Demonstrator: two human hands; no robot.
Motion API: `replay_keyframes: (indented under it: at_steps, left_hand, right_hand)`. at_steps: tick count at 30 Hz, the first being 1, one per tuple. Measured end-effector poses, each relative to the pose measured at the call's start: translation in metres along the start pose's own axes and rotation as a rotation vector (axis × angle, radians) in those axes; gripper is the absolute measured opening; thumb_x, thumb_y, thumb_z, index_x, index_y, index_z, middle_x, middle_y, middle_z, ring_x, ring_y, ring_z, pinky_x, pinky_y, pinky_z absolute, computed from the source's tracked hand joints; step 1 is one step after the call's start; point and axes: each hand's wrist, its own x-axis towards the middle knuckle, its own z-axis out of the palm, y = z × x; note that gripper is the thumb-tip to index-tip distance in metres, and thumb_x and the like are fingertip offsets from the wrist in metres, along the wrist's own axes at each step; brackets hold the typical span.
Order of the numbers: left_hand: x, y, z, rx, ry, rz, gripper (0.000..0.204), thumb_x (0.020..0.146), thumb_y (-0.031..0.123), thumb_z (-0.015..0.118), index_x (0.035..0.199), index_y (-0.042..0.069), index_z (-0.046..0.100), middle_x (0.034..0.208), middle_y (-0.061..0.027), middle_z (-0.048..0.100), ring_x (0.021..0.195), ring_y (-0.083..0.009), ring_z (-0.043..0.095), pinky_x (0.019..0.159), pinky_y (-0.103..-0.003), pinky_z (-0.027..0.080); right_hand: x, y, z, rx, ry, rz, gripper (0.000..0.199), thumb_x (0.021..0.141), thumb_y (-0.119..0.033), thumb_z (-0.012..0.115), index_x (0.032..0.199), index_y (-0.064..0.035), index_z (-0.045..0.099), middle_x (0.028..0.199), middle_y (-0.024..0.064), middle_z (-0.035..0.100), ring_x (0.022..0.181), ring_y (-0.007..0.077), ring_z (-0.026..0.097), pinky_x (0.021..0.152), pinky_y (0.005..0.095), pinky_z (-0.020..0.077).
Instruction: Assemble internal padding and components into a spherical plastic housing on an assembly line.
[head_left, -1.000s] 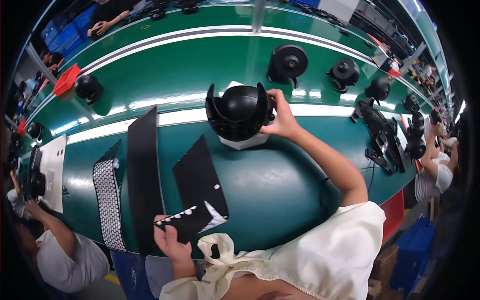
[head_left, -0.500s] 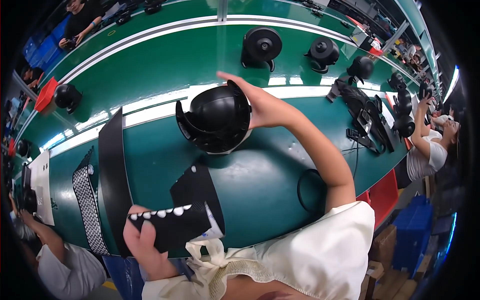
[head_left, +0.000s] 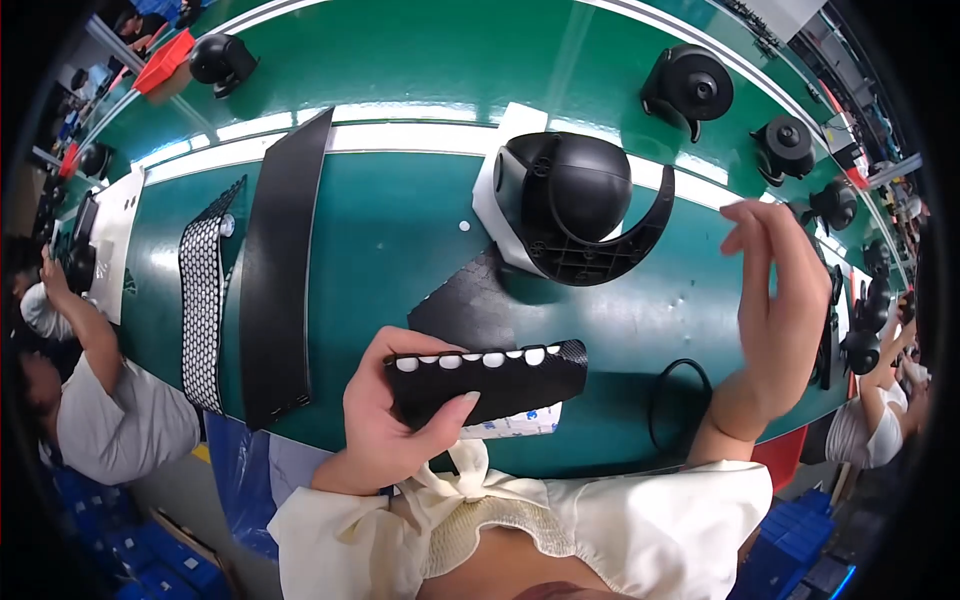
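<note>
My left hand (head_left: 385,415) is closed on a black sheet with white round stickers (head_left: 490,390) along its upper edge, thumb on top, held near the table's front edge. To the right, my right hand (head_left: 780,290) hovers over the table, fingers loosely stretched and somewhat blurred; I see nothing in it. A round black device housing (head_left: 590,190) with a curved bracket stands between and beyond my hands, apart from both. Partly behind the held sheet, another dark flat sheet (head_left: 465,305) lies on the table. One small white dot (head_left: 464,226) is left of the housing.
A long black panel (head_left: 283,270) and a strip of white round stickers (head_left: 202,310) lie at left. A black cable loop (head_left: 682,400) sits near my right forearm. More black housings (head_left: 690,85) stand beyond the white rail. Co-workers sit at both sides.
My right hand has let go of the black housing and moved right. The housing now stands turned, its bracket toward the right. My left hand keeps the sticker sheet, and the view has shifted.
</note>
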Motion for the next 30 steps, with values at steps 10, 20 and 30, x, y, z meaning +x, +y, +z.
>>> replay_keyframes:
  at_steps: [10, 20, 30]
  left_hand:
    - [0.001, -0.015, -0.012, -0.027, 0.088, 0.035, 0.039, 0.06, -0.003, 0.071, 0.093, -0.002, 0.049, 0.089, -0.0098, 0.056, 0.078, -0.0107, 0.055, 0.071, -0.022, 0.044]
    - [0.005, -0.015, -0.012, 0.105, 0.151, 0.109, 0.018, 0.063, -0.006, 0.066, 0.079, -0.005, 0.06, 0.064, -0.0095, 0.062, 0.055, -0.01, 0.058, 0.05, -0.02, 0.045]
    - [0.004, -0.022, -0.011, 0.167, 0.221, 0.182, 0.015, 0.06, -0.005, 0.069, 0.073, -0.006, 0.061, 0.06, -0.01, 0.061, 0.05, -0.0109, 0.058, 0.045, -0.02, 0.044]
  right_hand:
    - [-0.007, -0.03, 0.054, 1.04, -0.412, -0.035, 0.029, 0.061, -0.003, 0.074, 0.084, 0.0029, 0.057, 0.078, 0.0113, 0.059, 0.066, 0.0196, 0.057, 0.059, 0.026, 0.0452]
    - [0.004, -0.028, 0.062, 0.986, -0.211, -0.447, 0.022, 0.061, -0.008, 0.07, 0.077, 0.0001, 0.058, 0.08, 0.0117, 0.059, 0.071, 0.0248, 0.057, 0.06, 0.0302, 0.0434]
    - [-0.012, -0.044, 0.074, 1.084, -0.282, -0.178, 0.036, 0.068, 0.003, 0.066, 0.099, 0.0058, 0.049, 0.08, 0.0105, 0.059, 0.068, 0.0154, 0.06, 0.054, 0.0234, 0.0482]
